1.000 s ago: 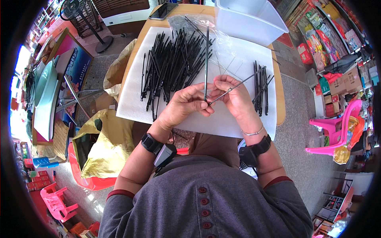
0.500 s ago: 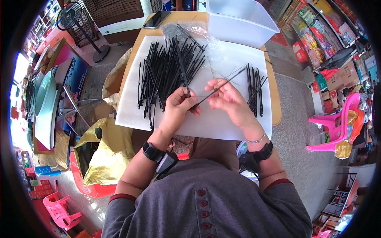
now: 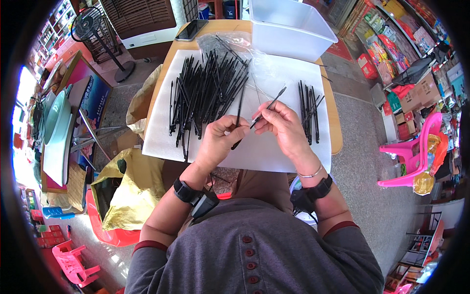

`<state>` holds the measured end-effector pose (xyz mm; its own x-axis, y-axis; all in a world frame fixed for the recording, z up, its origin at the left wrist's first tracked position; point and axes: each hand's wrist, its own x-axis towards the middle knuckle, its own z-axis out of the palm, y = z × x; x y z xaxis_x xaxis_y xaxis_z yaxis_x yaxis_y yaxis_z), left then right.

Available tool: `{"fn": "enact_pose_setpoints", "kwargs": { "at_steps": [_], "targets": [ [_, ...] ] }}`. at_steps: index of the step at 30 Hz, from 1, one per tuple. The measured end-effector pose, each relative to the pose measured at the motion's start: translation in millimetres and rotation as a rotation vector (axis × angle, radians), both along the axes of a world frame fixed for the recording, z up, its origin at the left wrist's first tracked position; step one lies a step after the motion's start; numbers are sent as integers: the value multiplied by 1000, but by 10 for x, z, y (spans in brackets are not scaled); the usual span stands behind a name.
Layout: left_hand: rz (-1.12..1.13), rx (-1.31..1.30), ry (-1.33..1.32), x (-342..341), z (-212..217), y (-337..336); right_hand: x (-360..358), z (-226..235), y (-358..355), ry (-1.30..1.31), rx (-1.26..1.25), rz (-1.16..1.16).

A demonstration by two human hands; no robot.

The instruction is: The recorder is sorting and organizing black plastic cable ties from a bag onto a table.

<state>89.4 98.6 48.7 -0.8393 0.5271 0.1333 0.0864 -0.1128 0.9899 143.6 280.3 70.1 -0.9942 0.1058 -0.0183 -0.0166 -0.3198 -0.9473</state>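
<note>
My left hand (image 3: 220, 139) is closed, thumb against fingers, on a long thin black rod (image 3: 241, 100) that stands up toward the pile. A thinner black rod (image 3: 277, 97) slants up to the right, pinched in my right hand (image 3: 286, 128). Its lower end is close to my left fingertips; I cannot tell whether they touch. Beyond my left hand lies a large pile of black rods (image 3: 203, 90) on a white foam sheet (image 3: 274, 159). A smaller bunch of similar rods (image 3: 309, 110) lies to the right of my right hand.
Clear plastic wrap (image 3: 264, 61) lies behind the rods. A translucent plastic bin (image 3: 293, 41) and a phone (image 3: 192, 30) sit at the table's far edge. A yellow sack (image 3: 139, 188) stands at the lower left, and a pink chair (image 3: 416, 152) is on the right.
My right hand has moved slightly down, and its rod now reaches less far to the right. The rod in my left hand has swung from leaning left to leaning right.
</note>
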Motion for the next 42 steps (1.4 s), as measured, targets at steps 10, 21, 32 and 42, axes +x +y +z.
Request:
{"fn": "enact_pose_setpoints", "kwargs": {
  "at_steps": [10, 21, 32, 42],
  "targets": [
    [30, -124, 62, 74, -18, 33, 85, 126, -70, 62, 151, 3],
    [176, -191, 532, 138, -36, 121, 92, 132, -208, 83, 351, -140],
    [39, -195, 214, 53, -78, 88, 11, 63, -217, 97, 342, -142],
    [5, -67, 127, -9, -166, 88, -92, -145, -308, 105, 578, -258]
  ]
}}
